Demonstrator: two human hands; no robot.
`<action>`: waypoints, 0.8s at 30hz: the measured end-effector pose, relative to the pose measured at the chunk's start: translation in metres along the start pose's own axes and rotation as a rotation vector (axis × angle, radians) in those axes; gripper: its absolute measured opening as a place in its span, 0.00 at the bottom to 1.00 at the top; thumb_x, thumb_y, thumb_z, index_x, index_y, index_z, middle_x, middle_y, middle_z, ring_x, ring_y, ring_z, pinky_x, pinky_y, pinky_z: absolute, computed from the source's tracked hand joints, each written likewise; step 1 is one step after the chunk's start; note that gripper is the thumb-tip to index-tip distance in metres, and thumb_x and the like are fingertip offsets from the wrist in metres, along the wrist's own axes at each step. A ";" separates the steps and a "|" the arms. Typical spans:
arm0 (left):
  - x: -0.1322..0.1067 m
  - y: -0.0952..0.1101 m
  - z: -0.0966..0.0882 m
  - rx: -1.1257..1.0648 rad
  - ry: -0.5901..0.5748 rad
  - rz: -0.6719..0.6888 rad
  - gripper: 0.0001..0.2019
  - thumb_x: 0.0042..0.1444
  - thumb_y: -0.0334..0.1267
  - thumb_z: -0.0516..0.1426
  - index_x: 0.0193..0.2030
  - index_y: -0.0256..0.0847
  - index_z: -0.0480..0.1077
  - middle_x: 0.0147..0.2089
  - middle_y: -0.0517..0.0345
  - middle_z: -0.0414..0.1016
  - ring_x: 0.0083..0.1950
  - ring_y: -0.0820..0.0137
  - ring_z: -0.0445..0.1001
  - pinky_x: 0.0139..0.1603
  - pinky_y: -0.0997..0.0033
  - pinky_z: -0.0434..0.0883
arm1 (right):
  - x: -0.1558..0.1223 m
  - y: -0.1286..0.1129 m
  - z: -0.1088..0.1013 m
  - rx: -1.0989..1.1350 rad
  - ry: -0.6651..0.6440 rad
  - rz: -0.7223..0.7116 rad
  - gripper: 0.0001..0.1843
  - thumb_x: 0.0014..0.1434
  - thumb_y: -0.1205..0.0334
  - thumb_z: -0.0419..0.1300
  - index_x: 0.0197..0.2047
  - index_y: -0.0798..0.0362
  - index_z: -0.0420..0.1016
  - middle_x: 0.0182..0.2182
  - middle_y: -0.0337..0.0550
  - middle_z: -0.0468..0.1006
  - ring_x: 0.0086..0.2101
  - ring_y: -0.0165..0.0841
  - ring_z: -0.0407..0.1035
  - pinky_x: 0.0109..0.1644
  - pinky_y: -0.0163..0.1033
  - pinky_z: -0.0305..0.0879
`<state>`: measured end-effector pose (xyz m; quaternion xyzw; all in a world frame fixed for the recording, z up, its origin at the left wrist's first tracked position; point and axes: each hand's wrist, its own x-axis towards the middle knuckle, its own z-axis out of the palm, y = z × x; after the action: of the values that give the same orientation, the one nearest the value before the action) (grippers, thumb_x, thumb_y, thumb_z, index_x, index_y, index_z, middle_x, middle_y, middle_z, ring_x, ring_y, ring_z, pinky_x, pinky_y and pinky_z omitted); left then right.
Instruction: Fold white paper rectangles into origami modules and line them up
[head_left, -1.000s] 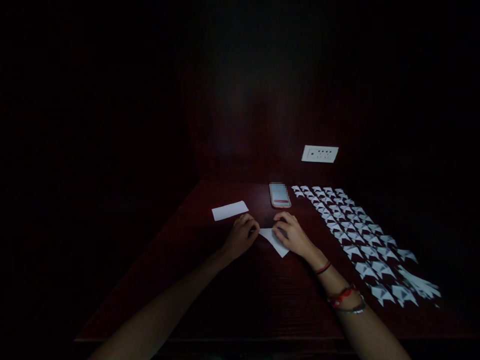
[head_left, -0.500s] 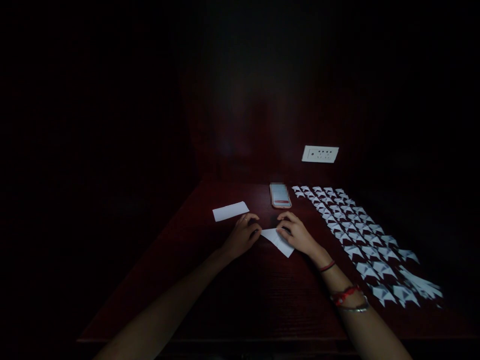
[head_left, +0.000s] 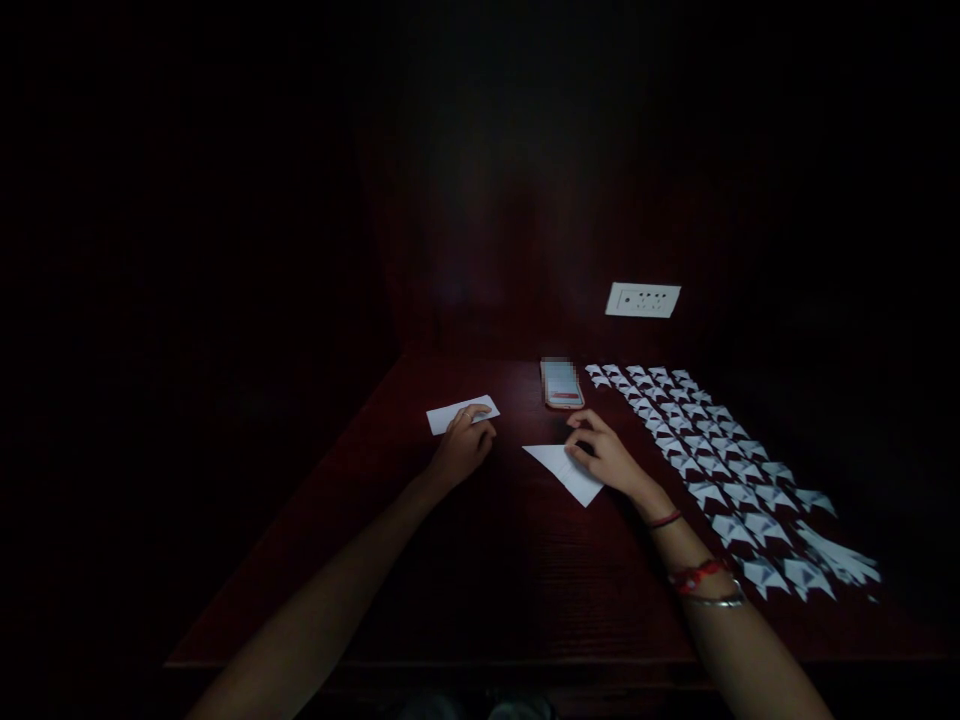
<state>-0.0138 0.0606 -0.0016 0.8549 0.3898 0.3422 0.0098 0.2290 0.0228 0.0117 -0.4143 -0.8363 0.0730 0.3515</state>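
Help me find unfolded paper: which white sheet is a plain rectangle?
The strip at the left hand, left of the phone. The sheet at the right hand is a folded triangle; the rows beyond are small folded pieces.

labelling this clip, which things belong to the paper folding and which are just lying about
In the work: folded triangle of paper under the right hand; flat paper strip touched by the left hand; rows of folded pieces at right.
Lying about: phone; wall socket.
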 end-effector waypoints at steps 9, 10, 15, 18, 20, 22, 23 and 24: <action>-0.005 0.029 0.013 -0.181 -0.087 0.005 0.04 0.49 0.33 0.53 0.25 0.39 0.65 0.50 0.57 0.57 0.52 0.65 0.56 0.52 0.62 0.56 | 0.002 -0.005 0.013 0.035 -0.042 0.029 0.08 0.50 0.63 0.54 0.34 0.53 0.70 0.37 0.44 0.66 0.40 0.33 0.62 0.45 0.39 0.57; -0.004 0.027 0.013 -0.193 -0.070 -0.034 0.04 0.49 0.33 0.53 0.25 0.39 0.65 0.49 0.57 0.58 0.52 0.65 0.57 0.52 0.62 0.57 | 0.001 -0.003 0.012 0.040 -0.029 0.054 0.10 0.50 0.62 0.55 0.37 0.53 0.69 0.36 0.44 0.67 0.39 0.33 0.63 0.44 0.39 0.58; -0.005 0.021 0.013 -0.185 -0.056 -0.148 0.06 0.50 0.33 0.52 0.24 0.38 0.64 0.49 0.56 0.58 0.51 0.65 0.57 0.50 0.61 0.58 | -0.001 0.013 0.014 0.072 0.021 0.261 0.16 0.47 0.64 0.56 0.42 0.53 0.66 0.33 0.41 0.71 0.33 0.31 0.65 0.39 0.37 0.61; -0.010 0.027 0.016 -0.141 -0.130 -0.114 0.07 0.48 0.35 0.54 0.22 0.38 0.63 0.47 0.57 0.60 0.49 0.64 0.59 0.48 0.61 0.59 | -0.002 0.018 0.020 0.099 0.083 0.348 0.20 0.45 0.67 0.56 0.44 0.53 0.64 0.29 0.38 0.70 0.28 0.28 0.65 0.35 0.35 0.62; -0.012 0.032 0.016 -0.110 -0.193 -0.060 0.09 0.47 0.37 0.55 0.20 0.38 0.62 0.44 0.58 0.62 0.46 0.65 0.61 0.45 0.62 0.60 | -0.002 0.018 0.023 0.093 0.122 0.357 0.22 0.43 0.69 0.56 0.45 0.53 0.63 0.28 0.38 0.69 0.27 0.28 0.65 0.35 0.34 0.62; -0.013 0.036 0.014 -0.065 -0.235 -0.008 0.09 0.48 0.39 0.55 0.22 0.38 0.63 0.40 0.58 0.64 0.43 0.66 0.63 0.43 0.64 0.61 | -0.001 0.015 0.026 0.086 0.139 0.334 0.25 0.43 0.71 0.56 0.47 0.53 0.62 0.29 0.38 0.69 0.28 0.28 0.65 0.35 0.34 0.62; -0.013 0.037 0.012 -0.044 -0.241 0.012 0.07 0.48 0.40 0.54 0.25 0.39 0.64 0.40 0.58 0.64 0.42 0.67 0.63 0.43 0.64 0.61 | -0.001 0.013 0.026 0.090 0.136 0.315 0.26 0.43 0.71 0.55 0.48 0.53 0.61 0.29 0.38 0.69 0.28 0.28 0.65 0.35 0.34 0.62; -0.012 0.038 0.011 -0.026 -0.246 0.034 0.06 0.48 0.39 0.55 0.29 0.40 0.65 0.40 0.58 0.65 0.41 0.67 0.63 0.42 0.65 0.61 | -0.001 0.011 0.026 0.096 0.128 0.294 0.27 0.43 0.72 0.55 0.49 0.52 0.60 0.29 0.38 0.69 0.29 0.28 0.65 0.36 0.34 0.62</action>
<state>0.0122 0.0283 -0.0059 0.8967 0.3666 0.2398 0.0626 0.2198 0.0338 -0.0131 -0.5185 -0.7382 0.1369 0.4093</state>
